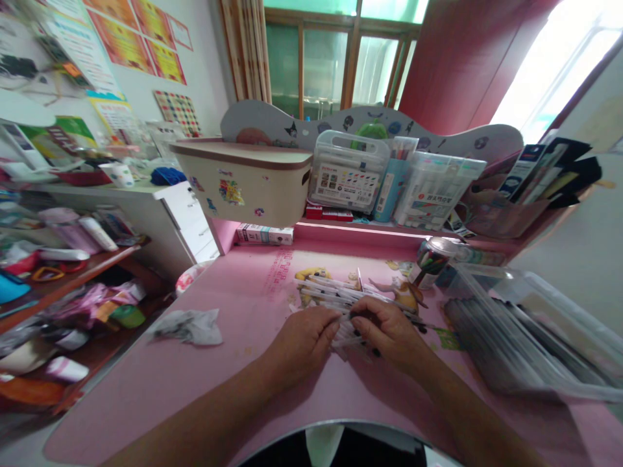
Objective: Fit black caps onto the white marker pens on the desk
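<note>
My left hand [302, 338] and my right hand [384, 329] meet over the middle of the pink desk, their fingertips nearly touching. Both have curled fingers pinching what looks like a slim white pen [344, 319]; the fingers cover most of it. Around and under them lies a loose pile of slim white pens [331, 292], some with black ends. To the right, a clear plastic box [569, 388] holds many long dark-looking pens or refills [491, 337], blurred through its wall.
A crumpled tissue [192, 326] lies at left on the desk [243, 370]. Behind, a raised shelf carries a beige lidded bin [257, 185], marker cases [350, 172] and a pen holder [511, 217]. A jar [435, 256] stands near the box. Cluttered shelves [97, 259] flank the left side.
</note>
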The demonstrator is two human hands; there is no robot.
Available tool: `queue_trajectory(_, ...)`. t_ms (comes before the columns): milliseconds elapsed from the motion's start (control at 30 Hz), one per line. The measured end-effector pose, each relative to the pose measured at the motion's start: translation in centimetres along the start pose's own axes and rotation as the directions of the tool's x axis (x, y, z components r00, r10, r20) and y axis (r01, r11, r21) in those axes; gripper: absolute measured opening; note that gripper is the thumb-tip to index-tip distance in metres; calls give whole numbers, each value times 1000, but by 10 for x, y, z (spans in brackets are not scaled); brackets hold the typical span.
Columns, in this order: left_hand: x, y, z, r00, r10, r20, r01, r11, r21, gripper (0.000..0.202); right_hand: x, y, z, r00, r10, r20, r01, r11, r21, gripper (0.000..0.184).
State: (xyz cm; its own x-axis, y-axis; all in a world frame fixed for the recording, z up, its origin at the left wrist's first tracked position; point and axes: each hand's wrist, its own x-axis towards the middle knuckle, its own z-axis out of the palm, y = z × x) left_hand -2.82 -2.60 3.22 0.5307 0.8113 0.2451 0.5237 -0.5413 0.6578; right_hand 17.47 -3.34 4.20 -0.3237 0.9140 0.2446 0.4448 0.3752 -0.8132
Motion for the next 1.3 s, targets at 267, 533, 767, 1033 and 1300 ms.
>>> queue_trajectory(267, 7, -5, -15, 948, -172, 269, 264, 896, -357, 26, 2, 8, -4, 983, -180, -37, 178, 983, -54, 17)
queue_trajectory(533, 4, -17, -21, 801, -96, 591, 556, 484, -676, 40, 0, -2, -9, 977, -203, 65, 207, 977, -56, 17)
queue_trajectory(767, 5, -15, -18, 816, -97, 570, 541, 472, -696, 43, -1, -4, -7, 999, -5, 53, 1, 998, 62, 9)
queue_trajectory(1033, 3, -16, -17, 802, -83, 592, 571, 401, -717, 39, -2, -4, -10, 994, -40, 100, 24, 988, 151, 13)
queue_trajectory(1300, 5, -12, -14, 845, -126, 520, 492, 565, -662, 36, -2, -9, -6, 991, -91, 95, 93, 995, -22, 22)
